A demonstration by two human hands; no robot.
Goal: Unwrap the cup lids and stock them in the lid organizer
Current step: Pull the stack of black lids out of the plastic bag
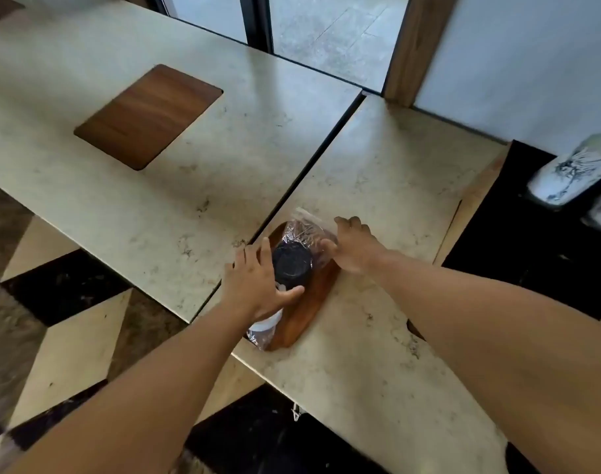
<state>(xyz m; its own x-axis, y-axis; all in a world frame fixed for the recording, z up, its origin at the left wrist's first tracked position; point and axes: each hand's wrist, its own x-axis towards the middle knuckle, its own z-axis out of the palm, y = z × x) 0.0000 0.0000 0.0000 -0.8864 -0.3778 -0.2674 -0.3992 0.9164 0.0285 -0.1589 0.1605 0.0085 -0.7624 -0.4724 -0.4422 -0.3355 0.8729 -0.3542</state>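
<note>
Low centre of frame: left hand fingers grasping black lids; right hand fingers gripping wrap on worktop.

- The left hand covers the near side of the black lids; how many lids are stacked cannot be told.
- A white piece shows under the left wrist, mostly hidden; what it is cannot be told.
- The right hand hides part of the clear wrap; whether its fingers pinch the wrap or only rest on it is unclear.
- The wood inset is largely covered by lids, wrap and hands.
- A dark spot at the right forearm's edge is mostly hidden.
- White patterned objects at the right edge are cut off and blurred.
- Both arms are cut by the bottom edge.
</note>
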